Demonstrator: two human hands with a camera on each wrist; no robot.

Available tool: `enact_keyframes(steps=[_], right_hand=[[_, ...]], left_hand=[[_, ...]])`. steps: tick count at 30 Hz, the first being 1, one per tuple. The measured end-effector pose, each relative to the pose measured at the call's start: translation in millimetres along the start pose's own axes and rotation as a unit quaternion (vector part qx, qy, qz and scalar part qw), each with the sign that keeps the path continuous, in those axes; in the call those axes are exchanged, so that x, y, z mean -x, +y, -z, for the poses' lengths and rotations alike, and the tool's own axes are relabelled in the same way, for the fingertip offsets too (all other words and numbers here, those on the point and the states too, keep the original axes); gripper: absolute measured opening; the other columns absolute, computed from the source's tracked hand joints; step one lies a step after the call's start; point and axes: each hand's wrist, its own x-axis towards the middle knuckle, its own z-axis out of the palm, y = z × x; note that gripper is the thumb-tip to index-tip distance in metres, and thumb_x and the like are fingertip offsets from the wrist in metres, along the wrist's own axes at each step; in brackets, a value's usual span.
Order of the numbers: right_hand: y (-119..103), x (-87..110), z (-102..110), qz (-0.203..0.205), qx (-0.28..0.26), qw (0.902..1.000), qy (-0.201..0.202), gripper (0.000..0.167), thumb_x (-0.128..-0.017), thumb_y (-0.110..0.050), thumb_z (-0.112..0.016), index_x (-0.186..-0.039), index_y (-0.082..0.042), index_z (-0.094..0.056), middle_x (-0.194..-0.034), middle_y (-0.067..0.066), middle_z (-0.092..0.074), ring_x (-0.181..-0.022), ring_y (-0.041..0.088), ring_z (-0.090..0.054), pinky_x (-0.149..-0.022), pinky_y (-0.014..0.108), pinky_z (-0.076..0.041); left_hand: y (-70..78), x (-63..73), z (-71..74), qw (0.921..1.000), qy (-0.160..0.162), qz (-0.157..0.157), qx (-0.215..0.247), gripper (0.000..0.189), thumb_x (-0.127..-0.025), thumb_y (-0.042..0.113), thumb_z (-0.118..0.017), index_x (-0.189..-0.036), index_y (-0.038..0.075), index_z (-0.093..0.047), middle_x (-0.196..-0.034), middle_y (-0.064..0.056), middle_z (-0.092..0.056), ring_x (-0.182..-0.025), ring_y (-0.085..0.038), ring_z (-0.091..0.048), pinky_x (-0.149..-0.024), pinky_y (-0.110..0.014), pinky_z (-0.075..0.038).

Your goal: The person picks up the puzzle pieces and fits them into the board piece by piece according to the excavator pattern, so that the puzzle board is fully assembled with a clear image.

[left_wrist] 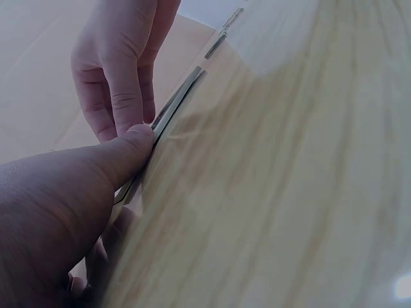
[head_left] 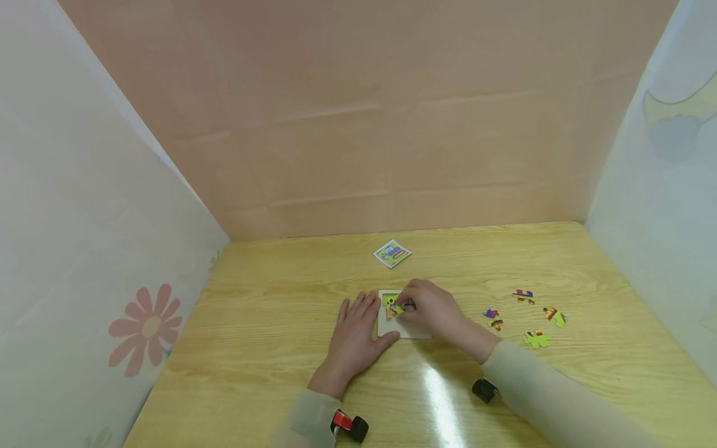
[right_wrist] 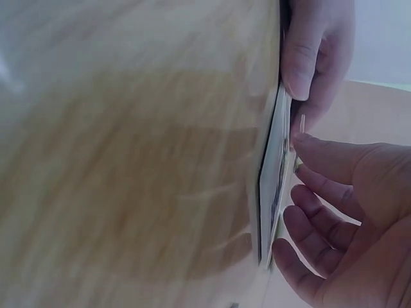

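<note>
A small white puzzle board lies on the table with green printed puzzle pieces along its far left part. My left hand rests at the board's left side, fingers extended, its thumb pressing on the near left corner. Over the board, my right hand pinches a puzzle piece between thumb and index finger. Seen edge-on in the right wrist view, that piece is tilted up from the board. The right fingers hide the board's right part in the head view.
Several loose puzzle pieces lie to the right, among them a green one and a purple and orange one. A square picture card lies beyond the board. Fabric walls enclose the table at the back and sides.
</note>
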Motion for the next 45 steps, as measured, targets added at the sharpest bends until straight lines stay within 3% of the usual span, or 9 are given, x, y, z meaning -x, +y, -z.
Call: enact_keyframes(steps=[16,25,37,41,45], right_hand=[[-8.8,-2.3,-8.0,0.028,0.062,0.9976,0.014,0.02,-0.087,-0.023,-0.095,-0.103,-0.015,-0.085,-0.106,0.001,-0.075,-0.097,0.026,-0.069,-0.084,0.047,-0.061],[-10.1,-1.8,-8.6,0.026,0.062,0.9975,0.02,0.024,-0.086,-0.022,-0.096,-0.106,-0.016,-0.084,-0.109,0.001,-0.075,-0.097,0.026,-0.069,-0.083,0.048,-0.061],[-9.8,-4.3,-11.0,0.031,0.052,0.998,0.019,0.015,-0.087,-0.019,-0.095,-0.1,-0.021,-0.088,-0.108,-0.002,-0.075,-0.099,0.026,-0.071,-0.081,0.05,-0.062],[-10.1,-3.2,-9.5,0.079,0.067,0.9943,0.025,0.013,-0.088,-0.016,-0.094,-0.1,-0.02,-0.09,-0.106,-0.004,-0.075,-0.1,0.023,-0.071,-0.079,0.045,-0.063],[-7.2,-1.3,-6.8,0.173,0.122,0.9766,0.037,0.009,-0.093,-0.014,-0.09,-0.102,-0.018,-0.089,-0.108,0.0,-0.077,-0.1,0.022,-0.071,-0.08,0.038,-0.064]], left_hand=[[2.5,-0.2,2.2,1.0,0.003,-0.004,0.002,0.085,-0.105,0.064,-0.066,-0.165,0.005,-0.05,-0.175,-0.011,-0.042,-0.165,-0.031,-0.03,-0.136,-0.059,-0.012],[3.2,0.6,2.4,1.0,0.006,-0.006,0.004,0.085,-0.105,0.062,-0.068,-0.164,0.004,-0.051,-0.174,-0.011,-0.043,-0.165,-0.031,-0.031,-0.136,-0.06,-0.013],[2.7,0.4,2.4,0.9999,0.01,-0.009,0.002,0.086,-0.104,0.063,-0.068,-0.164,0.004,-0.052,-0.173,-0.012,-0.044,-0.164,-0.032,-0.033,-0.135,-0.06,-0.014],[1.1,-0.7,0.2,0.9999,0.009,-0.007,-0.002,0.085,-0.104,0.064,-0.068,-0.164,0.005,-0.052,-0.173,-0.011,-0.044,-0.164,-0.031,-0.033,-0.135,-0.059,-0.015],[0.0,-1.5,-0.8,0.9999,0.007,-0.007,-0.007,0.085,-0.104,0.064,-0.068,-0.163,0.004,-0.053,-0.173,-0.01,-0.044,-0.164,-0.031,-0.033,-0.135,-0.06,-0.015]])
